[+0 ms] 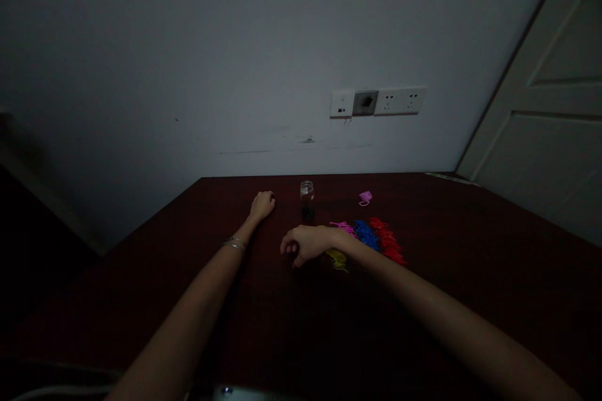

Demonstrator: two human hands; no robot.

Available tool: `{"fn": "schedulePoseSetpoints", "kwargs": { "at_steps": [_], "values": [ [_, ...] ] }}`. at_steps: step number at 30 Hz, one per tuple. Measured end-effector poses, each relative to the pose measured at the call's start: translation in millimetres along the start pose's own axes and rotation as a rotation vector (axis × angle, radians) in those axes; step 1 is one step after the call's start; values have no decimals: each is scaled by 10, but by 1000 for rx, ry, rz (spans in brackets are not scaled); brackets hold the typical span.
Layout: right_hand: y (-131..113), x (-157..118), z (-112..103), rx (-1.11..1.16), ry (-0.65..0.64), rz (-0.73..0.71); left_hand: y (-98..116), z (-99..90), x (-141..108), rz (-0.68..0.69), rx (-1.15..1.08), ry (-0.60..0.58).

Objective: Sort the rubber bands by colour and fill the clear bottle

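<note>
My left hand rests on the dark red table, left of a small clear glass jar. Its fingers are curled in, and nothing shows in them. The jar stands upright without a lid, with something dark in its lower part. In front of it my right hand hangs low over the table, fingers bent and thumb apart from them; I see nothing in the dark gap between. Partly behind my right wrist lie rows of thin strips: yellow, pink, blue and red.
A small pink object with a loop lies at the back, right of the jar. Wall sockets sit above the back edge of the table. A panelled door is at the right. A pale object shows at the bottom edge.
</note>
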State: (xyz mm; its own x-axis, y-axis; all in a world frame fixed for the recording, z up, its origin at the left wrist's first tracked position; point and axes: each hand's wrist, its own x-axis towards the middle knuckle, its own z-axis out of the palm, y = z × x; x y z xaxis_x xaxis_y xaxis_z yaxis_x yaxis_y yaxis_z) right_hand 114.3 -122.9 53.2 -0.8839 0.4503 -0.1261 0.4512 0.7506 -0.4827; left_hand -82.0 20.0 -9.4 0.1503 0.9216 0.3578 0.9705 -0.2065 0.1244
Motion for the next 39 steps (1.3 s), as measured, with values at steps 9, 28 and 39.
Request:
{"fn": "schedulePoseSetpoints", "kwargs": {
  "at_steps": [9, 28, 39],
  "values": [
    [-88, -113, 41, -187, 14, 33, 35, -39, -17, -12, 8, -18],
    [-41, -45, 80, -75, 41, 90, -16, 30, 4, -2, 21, 8],
    [63, -89, 34, 105, 155, 26, 10, -3, -17, -15, 23, -5]
  ]
}}
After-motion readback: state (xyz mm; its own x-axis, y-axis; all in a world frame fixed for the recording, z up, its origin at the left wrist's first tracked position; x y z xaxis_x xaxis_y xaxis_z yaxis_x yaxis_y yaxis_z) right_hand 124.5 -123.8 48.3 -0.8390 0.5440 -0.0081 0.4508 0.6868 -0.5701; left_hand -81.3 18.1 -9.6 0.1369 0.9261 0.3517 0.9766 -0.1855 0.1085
